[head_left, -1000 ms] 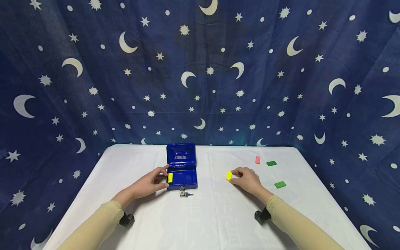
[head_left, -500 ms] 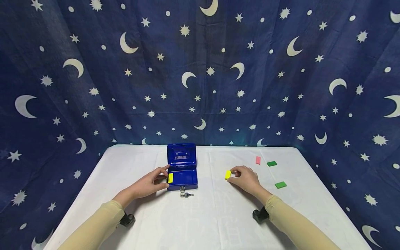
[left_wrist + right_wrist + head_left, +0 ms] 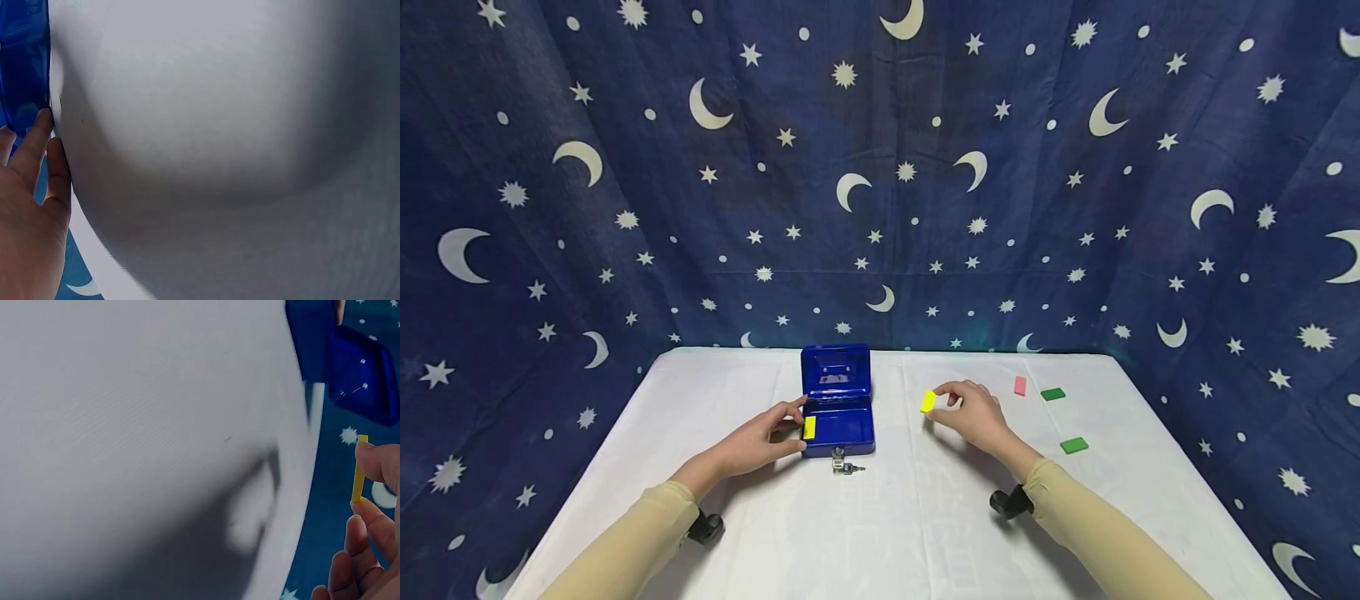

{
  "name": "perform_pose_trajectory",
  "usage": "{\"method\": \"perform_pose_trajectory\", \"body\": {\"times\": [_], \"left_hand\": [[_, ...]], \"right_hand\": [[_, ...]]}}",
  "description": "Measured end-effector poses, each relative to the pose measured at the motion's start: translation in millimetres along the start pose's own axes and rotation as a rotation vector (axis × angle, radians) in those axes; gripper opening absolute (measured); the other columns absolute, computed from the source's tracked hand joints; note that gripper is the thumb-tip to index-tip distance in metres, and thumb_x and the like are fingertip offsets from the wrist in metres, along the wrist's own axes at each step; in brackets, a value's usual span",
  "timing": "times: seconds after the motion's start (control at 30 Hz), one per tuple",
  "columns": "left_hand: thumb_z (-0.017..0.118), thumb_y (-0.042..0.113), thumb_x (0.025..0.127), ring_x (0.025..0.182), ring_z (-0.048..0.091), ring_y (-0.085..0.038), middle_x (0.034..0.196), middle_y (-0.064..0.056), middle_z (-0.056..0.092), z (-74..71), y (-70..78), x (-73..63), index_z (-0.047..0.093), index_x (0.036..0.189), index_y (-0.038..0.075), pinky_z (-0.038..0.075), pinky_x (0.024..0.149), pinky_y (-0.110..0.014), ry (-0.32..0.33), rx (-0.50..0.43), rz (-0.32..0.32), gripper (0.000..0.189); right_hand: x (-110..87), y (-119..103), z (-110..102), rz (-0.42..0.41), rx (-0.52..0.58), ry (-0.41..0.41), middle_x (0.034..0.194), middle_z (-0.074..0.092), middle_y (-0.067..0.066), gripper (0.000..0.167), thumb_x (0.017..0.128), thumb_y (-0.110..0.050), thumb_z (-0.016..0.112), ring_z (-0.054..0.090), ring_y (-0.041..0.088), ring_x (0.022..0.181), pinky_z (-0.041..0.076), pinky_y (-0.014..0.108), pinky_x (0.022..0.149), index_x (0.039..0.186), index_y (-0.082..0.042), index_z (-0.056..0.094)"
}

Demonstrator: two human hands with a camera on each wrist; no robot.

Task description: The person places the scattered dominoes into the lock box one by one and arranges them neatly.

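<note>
My right hand [image 3: 974,414] pinches a yellow domino block [image 3: 928,402] between thumb and fingers above the table. In the right wrist view, this block [image 3: 359,472] stands edge-on between the fingertips. To its left, a blue metal cash box [image 3: 850,427] stands with its lid [image 3: 835,371] raised. One yellow block [image 3: 809,428] lies inside, by the box's left wall. My left hand [image 3: 752,440] touches the box's left side, thumb at the front corner and a finger near the hinge. The left wrist view shows extended fingers [image 3: 34,150] against the box.
A lock with keys [image 3: 847,467] hangs at the box's front. A pink block [image 3: 1020,386] and two green blocks, one farther back [image 3: 1053,394] and one nearer [image 3: 1074,445], lie right of my right hand on the white table [image 3: 880,542]. A starry curtain surrounds the table.
My right hand has moved left and slightly away from me with the yellow block, toward the cash box. The left hand and the box stay in place.
</note>
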State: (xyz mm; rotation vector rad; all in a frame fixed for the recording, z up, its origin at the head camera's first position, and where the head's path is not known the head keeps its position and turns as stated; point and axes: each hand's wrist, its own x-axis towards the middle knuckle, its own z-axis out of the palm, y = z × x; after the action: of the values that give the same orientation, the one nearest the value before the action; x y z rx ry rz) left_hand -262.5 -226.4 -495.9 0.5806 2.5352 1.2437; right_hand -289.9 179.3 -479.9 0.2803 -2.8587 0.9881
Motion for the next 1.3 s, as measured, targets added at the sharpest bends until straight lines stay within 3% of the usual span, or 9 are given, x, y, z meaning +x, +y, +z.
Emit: {"method": "perform_pose_trajectory", "body": {"times": [0.8,1.3], "left_hand": [[0.071,0.034,0.097,0.139,0.047,-0.036,0.167,-0.006,0.024,1.3,-2.1,0.9,0.049,0.12,0.01,0.038,0.114,-0.05,0.001,0.003,0.044,0.04],[0.073,0.035,0.095,0.138,0.048,-0.033,0.166,-0.004,0.026,2.1,-3.7,2.5,0.05,0.118,0.016,0.037,0.115,-0.048,0.013,-0.005,-0.002,0.038]], "right_hand": [[9.3,-69.6,26.5,-0.174,-0.001,-0.034,0.081,0.055,-0.008,0.039,0.078,-0.039,0.086,0.048,0.015,0.081,0.037,0.037,0.078,0.113,-0.025,0.075],[16.6,-98.3,52.2,-0.224,-0.018,-0.116,0.09,0.063,0.002,0.042,0.08,-0.044,0.083,0.047,0.017,0.087,0.038,0.037,0.078,0.116,-0.024,0.074]]}}
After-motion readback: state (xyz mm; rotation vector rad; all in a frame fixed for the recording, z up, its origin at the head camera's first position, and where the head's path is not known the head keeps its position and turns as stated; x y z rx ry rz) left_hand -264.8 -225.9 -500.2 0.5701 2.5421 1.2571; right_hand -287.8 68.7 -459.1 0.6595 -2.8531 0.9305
